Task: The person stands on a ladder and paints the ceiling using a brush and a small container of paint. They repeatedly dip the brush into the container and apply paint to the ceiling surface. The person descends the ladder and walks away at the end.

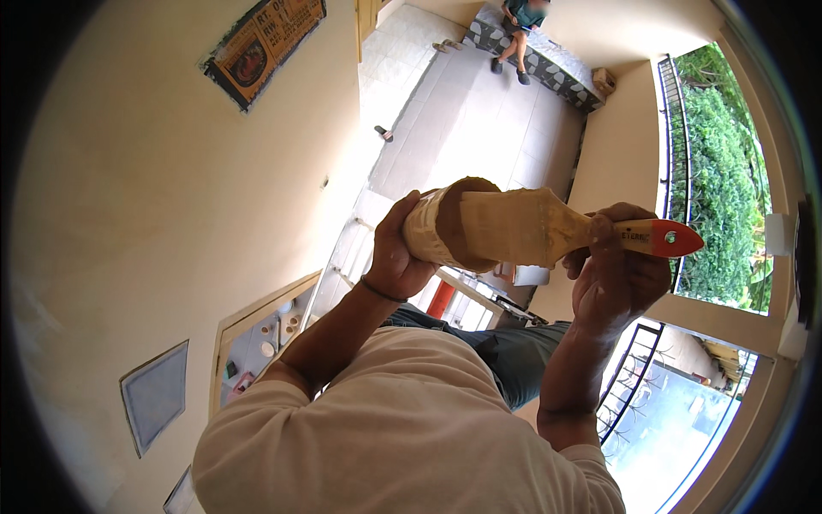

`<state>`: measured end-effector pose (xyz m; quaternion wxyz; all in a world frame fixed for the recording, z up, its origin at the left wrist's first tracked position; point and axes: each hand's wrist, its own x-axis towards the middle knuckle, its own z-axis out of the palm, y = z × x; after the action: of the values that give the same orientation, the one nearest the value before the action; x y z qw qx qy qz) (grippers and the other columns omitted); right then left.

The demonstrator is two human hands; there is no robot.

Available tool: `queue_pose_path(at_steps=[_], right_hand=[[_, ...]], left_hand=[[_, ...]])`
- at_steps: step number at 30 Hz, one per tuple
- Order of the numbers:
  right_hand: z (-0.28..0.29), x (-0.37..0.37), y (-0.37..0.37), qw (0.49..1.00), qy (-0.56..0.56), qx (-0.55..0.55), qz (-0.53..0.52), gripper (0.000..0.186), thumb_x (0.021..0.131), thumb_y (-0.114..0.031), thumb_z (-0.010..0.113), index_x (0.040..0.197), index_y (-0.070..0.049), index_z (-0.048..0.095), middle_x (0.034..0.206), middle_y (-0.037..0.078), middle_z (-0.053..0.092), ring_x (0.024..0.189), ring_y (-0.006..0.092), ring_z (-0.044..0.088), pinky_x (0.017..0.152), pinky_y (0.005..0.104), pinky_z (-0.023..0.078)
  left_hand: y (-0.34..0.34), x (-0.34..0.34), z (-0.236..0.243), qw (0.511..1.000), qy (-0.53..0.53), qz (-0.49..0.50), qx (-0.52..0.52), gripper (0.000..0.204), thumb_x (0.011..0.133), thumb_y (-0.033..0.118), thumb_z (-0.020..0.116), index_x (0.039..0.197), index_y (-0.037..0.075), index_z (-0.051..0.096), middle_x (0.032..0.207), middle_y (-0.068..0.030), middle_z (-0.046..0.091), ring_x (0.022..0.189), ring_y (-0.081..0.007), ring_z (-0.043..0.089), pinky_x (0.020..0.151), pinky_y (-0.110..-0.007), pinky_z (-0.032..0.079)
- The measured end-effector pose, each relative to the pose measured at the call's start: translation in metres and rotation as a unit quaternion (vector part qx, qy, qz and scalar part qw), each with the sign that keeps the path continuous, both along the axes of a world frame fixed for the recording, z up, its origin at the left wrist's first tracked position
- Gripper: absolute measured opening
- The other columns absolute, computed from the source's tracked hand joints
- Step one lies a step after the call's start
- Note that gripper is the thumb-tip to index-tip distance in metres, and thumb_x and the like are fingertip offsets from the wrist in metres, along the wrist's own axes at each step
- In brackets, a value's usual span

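Tightly around a tan-streaked container (426, 227), the left hand (398, 253); around a red-tipped paintbrush (548, 230) at its mouth, the right hand (615, 278).

Daylight entered from the right, glare bleached the floor (479, 128), and straight edges bowed toward the blackened rim

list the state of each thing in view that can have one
Left hand: closed around the container
Container: tilted, mouth uncovered, rim smeared
Right hand: gripping the brush by its handle
Brush: bristles coated beige, at the container's mouth
Other person: seated on a bench
Slipper: unworn, on the floor
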<state>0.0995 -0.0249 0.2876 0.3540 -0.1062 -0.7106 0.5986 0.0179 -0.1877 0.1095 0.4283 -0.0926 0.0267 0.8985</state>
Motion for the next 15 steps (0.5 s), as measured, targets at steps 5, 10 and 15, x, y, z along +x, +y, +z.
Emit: queue_pose_path(at_steps=[5, 10, 15], right_hand=[[-0.019, -0.003, 0.010, 0.992, 0.034, -0.119, 0.008, 0.018, 0.090, -0.002, 0.068, 0.106, 0.006, 0.064, 0.079, 0.012, 0.067, 0.049, 0.0119, 0.058, 0.036, 0.0225, 0.042], [-0.038, -0.007, 0.010, 0.956, -0.005, -0.291, -0.032, 0.015, 0.094, -0.007, 0.064, 0.097, 0.007, 0.063, 0.069, 0.010, 0.063, 0.045, 0.0156, 0.058, 0.039, 0.0242, 0.044], [-0.077, -0.005, 0.021, 0.839, 0.006, -0.533, 0.110, 0.016, 0.100, -0.012, 0.056, 0.091, 0.000, 0.063, 0.074, 0.013, 0.066, 0.053, 0.0155, 0.062, 0.043, 0.0232, 0.048]], left_hand=[[-0.002, -0.002, 0.006, 1.000, -0.013, 0.002, -0.004, 0.045, 0.104, 0.038, 0.046, 0.132, 0.005, 0.058, 0.127, -0.0132, 0.065, 0.119, -0.0286, 0.063, 0.103, -0.048, 0.050], [-0.007, -0.005, 0.023, 1.000, 0.014, -0.016, -0.011, 0.047, 0.104, 0.040, 0.044, 0.131, 0.004, 0.058, 0.126, -0.0141, 0.066, 0.117, -0.0307, 0.064, 0.102, -0.050, 0.050], [-0.007, -0.007, 0.026, 0.999, 0.019, -0.008, -0.034, 0.049, 0.104, 0.043, 0.043, 0.132, 0.005, 0.058, 0.126, -0.0140, 0.065, 0.118, -0.0310, 0.063, 0.100, -0.052, 0.050]])
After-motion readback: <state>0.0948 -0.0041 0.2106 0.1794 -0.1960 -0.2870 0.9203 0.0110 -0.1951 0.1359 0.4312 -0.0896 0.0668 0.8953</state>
